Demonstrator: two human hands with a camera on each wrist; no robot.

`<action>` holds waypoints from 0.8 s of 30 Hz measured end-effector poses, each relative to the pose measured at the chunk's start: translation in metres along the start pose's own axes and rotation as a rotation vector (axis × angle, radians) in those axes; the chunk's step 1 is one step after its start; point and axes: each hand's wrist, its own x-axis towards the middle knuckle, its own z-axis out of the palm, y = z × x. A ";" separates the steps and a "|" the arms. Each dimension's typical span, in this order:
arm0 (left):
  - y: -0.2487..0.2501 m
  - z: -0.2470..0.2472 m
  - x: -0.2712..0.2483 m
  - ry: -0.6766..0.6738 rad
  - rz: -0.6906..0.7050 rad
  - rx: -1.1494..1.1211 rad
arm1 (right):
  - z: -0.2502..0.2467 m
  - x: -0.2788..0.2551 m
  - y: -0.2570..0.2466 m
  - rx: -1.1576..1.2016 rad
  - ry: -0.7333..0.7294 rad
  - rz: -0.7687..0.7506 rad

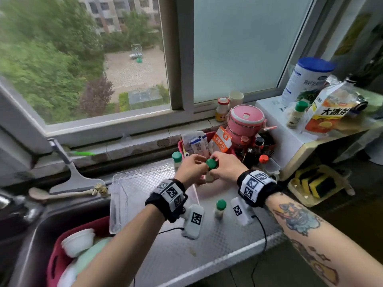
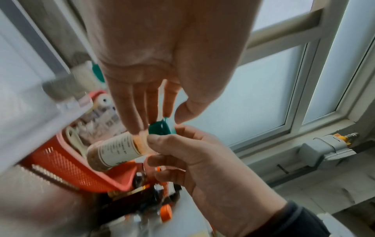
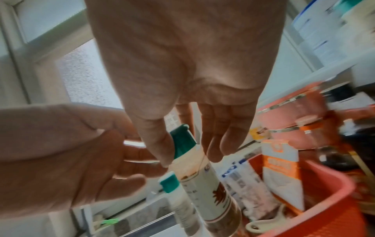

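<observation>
A small seasoning bottle (image 1: 209, 176) (image 2: 115, 152) (image 3: 205, 189) with a green cap (image 1: 211, 163) (image 2: 161, 128) (image 3: 182, 141) is held above the patterned metal counter (image 1: 186, 255), in front of the red basket (image 1: 179, 144). My left hand (image 1: 204, 162) (image 2: 160, 123) pinches the cap between thumb and fingers. My right hand (image 1: 214, 169) (image 3: 188, 155) grips the bottle at its neck, just under the cap. The bottle holds brown powder and carries a pale label.
Two more green-capped bottles stand on the counter (image 1: 220, 208) (image 1: 176, 160). The red basket holds packets and dark sauce bottles, with a pink lunch box (image 1: 245, 121) behind. A clear tray (image 1: 124, 193) lies to the left; the sink's red basin (image 1: 56, 262) holds bowls. A white appliance (image 1: 279, 129) stands to the right.
</observation>
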 end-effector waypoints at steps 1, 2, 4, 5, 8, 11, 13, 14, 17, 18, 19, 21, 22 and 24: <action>-0.002 -0.012 -0.002 0.050 0.014 0.036 | 0.006 0.001 -0.013 -0.002 -0.006 -0.025; -0.005 -0.026 -0.006 0.097 0.025 0.081 | 0.014 0.003 -0.027 -0.004 -0.017 -0.047; -0.011 -0.049 -0.012 0.165 0.020 0.113 | 0.029 0.008 -0.051 0.006 -0.041 -0.066; -0.016 -0.061 -0.015 0.195 0.003 0.098 | 0.037 0.011 -0.063 0.013 -0.045 -0.069; -0.025 -0.088 -0.023 0.259 -0.032 -0.001 | 0.055 0.021 -0.090 0.038 -0.041 -0.076; -0.034 -0.110 -0.026 0.295 -0.031 -0.059 | 0.071 0.032 -0.109 0.015 -0.041 -0.078; -0.039 -0.119 -0.024 0.309 -0.059 -0.087 | 0.079 0.039 -0.119 -0.005 -0.036 -0.072; -0.041 -0.122 -0.023 0.312 -0.071 -0.088 | 0.083 0.041 -0.122 -0.012 -0.029 -0.072; -0.048 -0.127 -0.016 0.326 -0.075 -0.060 | 0.092 0.050 -0.128 -0.032 -0.014 -0.056; -0.049 -0.128 -0.014 0.325 -0.076 -0.049 | 0.095 0.053 -0.128 -0.040 -0.013 -0.048; -0.050 -0.129 -0.011 0.321 -0.077 -0.045 | 0.098 0.056 -0.129 -0.047 -0.013 -0.035; -0.051 -0.128 -0.007 0.288 -0.093 -0.054 | 0.102 0.061 -0.128 -0.050 -0.017 -0.001; -0.051 -0.128 -0.004 0.267 -0.104 -0.065 | 0.105 0.065 -0.127 -0.056 -0.017 0.011; -0.050 -0.127 -0.001 0.233 -0.112 -0.074 | 0.107 0.069 -0.126 -0.068 -0.017 0.033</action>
